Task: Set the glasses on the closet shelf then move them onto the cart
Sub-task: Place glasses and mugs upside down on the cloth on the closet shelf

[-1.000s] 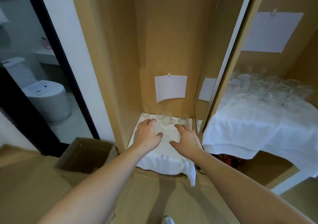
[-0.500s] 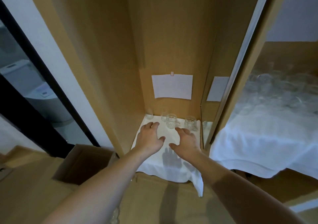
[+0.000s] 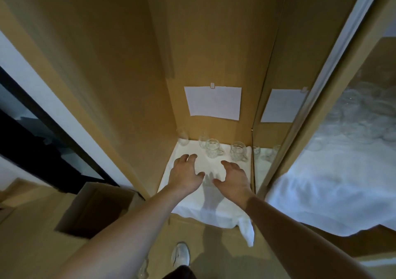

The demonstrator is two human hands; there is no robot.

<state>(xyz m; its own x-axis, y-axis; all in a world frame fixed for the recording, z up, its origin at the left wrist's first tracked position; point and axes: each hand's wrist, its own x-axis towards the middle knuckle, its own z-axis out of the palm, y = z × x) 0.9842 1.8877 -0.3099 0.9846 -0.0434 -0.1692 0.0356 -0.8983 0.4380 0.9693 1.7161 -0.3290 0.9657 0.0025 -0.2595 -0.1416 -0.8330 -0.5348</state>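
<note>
From the head view, I judge I'm in the second half of the job: several glasses already stand at the back of the closet shelf (image 3: 205, 195), which is covered by a white cloth (image 3: 216, 214), so the next step is taking them off toward the cart. The cart itself I can't pick out for certain; at the right of the frame a white-draped surface (image 3: 321, 193) carries a blurred cluster of glassware (image 3: 364, 116).

In the centre of the frame, a handled glass (image 3: 212, 147) and a second handled glass (image 3: 238, 151) stand upright side by side, apart. A plainer glass (image 3: 203, 140) sits just behind the first, and a tumbler (image 3: 182, 136) stands in the back left corner.

My left hand (image 3: 186, 174) is just short of the glasses, fingers spread and loosely bent, holding nothing. My right hand (image 3: 233, 177) mirrors it, fingers relaxed and empty, thumb pointing inward. Whether the palms touch the cloth I can't tell.

The next move calls for reaching forward a little and closing each hand round a handled glass, without knocking the one behind.
</note>
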